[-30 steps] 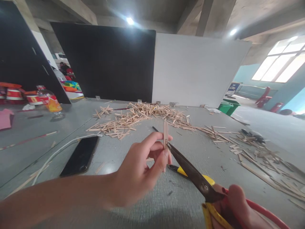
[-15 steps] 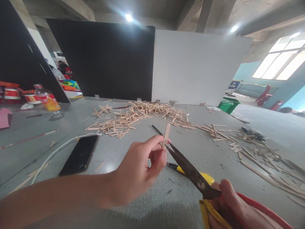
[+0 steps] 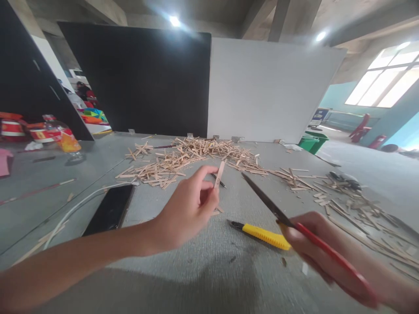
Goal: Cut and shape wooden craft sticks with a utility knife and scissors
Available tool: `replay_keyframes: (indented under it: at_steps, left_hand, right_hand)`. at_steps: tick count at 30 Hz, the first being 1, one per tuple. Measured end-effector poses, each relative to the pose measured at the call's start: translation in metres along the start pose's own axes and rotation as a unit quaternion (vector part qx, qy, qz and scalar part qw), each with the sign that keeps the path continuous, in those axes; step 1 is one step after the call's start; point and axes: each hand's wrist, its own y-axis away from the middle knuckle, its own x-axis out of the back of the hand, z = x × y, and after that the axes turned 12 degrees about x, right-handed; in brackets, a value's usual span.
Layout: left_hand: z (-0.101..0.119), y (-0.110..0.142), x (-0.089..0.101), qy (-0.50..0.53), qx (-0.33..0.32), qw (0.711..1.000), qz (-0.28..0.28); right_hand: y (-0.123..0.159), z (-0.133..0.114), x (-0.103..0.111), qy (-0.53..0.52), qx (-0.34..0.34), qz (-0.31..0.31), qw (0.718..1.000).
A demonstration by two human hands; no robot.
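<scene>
Between the thumb and fingers of my left hand (image 3: 193, 205) is a pale wooden craft stick (image 3: 220, 173), held upright with a small dark rectangular mark near its lower end. My right hand (image 3: 314, 240) grips a pair of scissors (image 3: 265, 196) with red and yellow handles. Their dark blades point up and left, look closed together, and are apart from the stick. Below the blades a yellow utility knife (image 3: 265, 235) lies on the grey table (image 3: 209, 270). A thin dark pen (image 3: 222, 183) lies behind my left fingers, partly hidden.
A heap of craft sticks (image 3: 183, 157) spreads across the table's back, with more scraps (image 3: 360, 209) at right. At left are a phone (image 3: 109, 209), a white cable (image 3: 68, 213) and a drink bottle (image 3: 68, 139). Black (image 3: 147, 83) and white (image 3: 271, 91) panels stand behind.
The scissors have pulled away from the stick to the right and their blades have come together. My left hand has moved slightly left and up with the craft stick.
</scene>
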Motion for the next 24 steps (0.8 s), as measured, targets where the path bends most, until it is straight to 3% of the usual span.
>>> replay_keyframes:
  at_steps: [1, 3, 6, 11, 15, 18, 21, 24]
  left_hand:
    - [-0.001, -0.002, 0.001, 0.001, 0.007, 1.000, -0.007]
    - [-0.002, -0.004, 0.003, 0.005, 0.015, 1.000, -0.025]
    - [-0.003, -0.007, 0.005, 0.042, 0.029, 0.996, -0.071]
    - [-0.005, -0.011, 0.004, 0.162, 0.076, 0.972, -0.152]
    - [-0.006, -0.013, -0.001, 0.265, 0.085, 0.939, -0.203]
    - [-0.005, -0.013, -0.005, 0.285, 0.078, 0.926, -0.236]
    - [-0.004, -0.011, -0.007, 0.270, 0.084, 0.928, -0.242]
    - [-0.003, -0.005, -0.009, 0.256, 0.126, 0.926, -0.247]
  right_hand:
    - [-0.013, 0.001, 0.005, 0.135, 0.008, -0.032, 0.990]
    - [-0.038, 0.010, 0.015, 0.321, 0.012, -0.027, 0.947]
    - [-0.061, 0.035, 0.025, 0.426, 0.002, -0.048, 0.903]
    - [-0.061, 0.061, 0.026, 0.431, 0.073, -0.074, 0.896]
    - [-0.050, 0.044, 0.005, 0.422, 0.169, -0.067, 0.888]
    - [-0.038, 0.025, -0.019, 0.330, 0.297, -0.078, 0.892]
    - [-0.030, 0.016, -0.036, 0.327, 0.321, -0.094, 0.884]
    - [-0.026, 0.013, -0.038, 0.320, 0.314, -0.061, 0.892]
